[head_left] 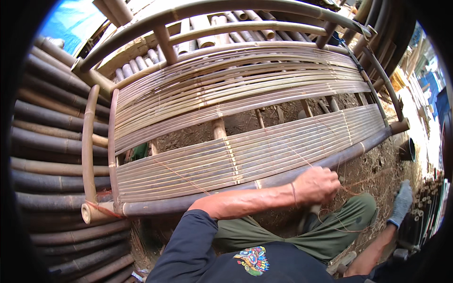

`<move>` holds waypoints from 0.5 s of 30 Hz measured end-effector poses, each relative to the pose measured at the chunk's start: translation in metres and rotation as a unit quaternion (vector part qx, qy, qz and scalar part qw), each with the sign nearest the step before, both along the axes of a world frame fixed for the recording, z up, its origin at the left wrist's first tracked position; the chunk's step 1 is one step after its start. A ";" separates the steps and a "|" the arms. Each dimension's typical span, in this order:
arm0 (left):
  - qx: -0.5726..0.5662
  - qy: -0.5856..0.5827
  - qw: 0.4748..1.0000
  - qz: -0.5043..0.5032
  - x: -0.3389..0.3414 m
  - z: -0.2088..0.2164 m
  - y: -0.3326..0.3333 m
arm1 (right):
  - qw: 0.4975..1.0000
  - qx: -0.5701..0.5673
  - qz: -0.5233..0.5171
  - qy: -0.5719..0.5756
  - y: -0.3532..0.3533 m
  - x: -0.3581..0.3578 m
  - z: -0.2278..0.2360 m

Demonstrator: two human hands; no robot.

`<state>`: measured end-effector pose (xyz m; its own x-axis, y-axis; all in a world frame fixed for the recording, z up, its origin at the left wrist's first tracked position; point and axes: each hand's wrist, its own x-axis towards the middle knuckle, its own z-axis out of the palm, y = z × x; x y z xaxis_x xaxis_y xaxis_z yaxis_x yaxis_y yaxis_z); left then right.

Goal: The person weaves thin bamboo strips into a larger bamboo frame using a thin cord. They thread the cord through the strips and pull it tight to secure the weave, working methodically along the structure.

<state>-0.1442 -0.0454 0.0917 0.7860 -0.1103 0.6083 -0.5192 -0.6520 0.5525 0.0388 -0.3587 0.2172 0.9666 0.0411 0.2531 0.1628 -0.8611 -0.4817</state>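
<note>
A long bamboo bench lies across in front of me, its split-bamboo slats laid lengthwise between round rails. My left hand is closed just over the front rail, right of its middle. A thin orange cord runs by this fist, pinched in the fingers, and loops down over my trouser leg. More cord trails across the slats. My right hand, in a grey glove, reaches far out to the right, beside a bundle of thin bamboo sticks. Its finger pose is not clear.
Dark bamboo poles are stacked along the left. Orange cord wraps the bench's front left corner. The bench's curved back rail rises at the far side. Cut bamboo pieces lie behind it. A dark hollow tube stands near the right end.
</note>
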 end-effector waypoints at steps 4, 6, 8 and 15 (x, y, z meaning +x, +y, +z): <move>0.048 -0.004 0.999 0.019 -0.032 0.022 -0.038 | 0.835 0.191 0.213 0.470 0.152 -0.038 -0.099; 0.055 -0.018 0.998 0.026 -0.039 0.020 -0.048 | 0.658 0.138 0.271 0.689 0.239 -0.070 -0.140; 0.063 -0.007 0.998 0.023 -0.046 0.018 -0.051 | 0.579 0.193 0.350 0.711 0.290 -0.095 -0.146; -0.107 -0.037 0.907 0.406 -0.063 -0.022 0.056 | 0.767 0.066 0.634 -0.064 0.356 -0.040 -0.101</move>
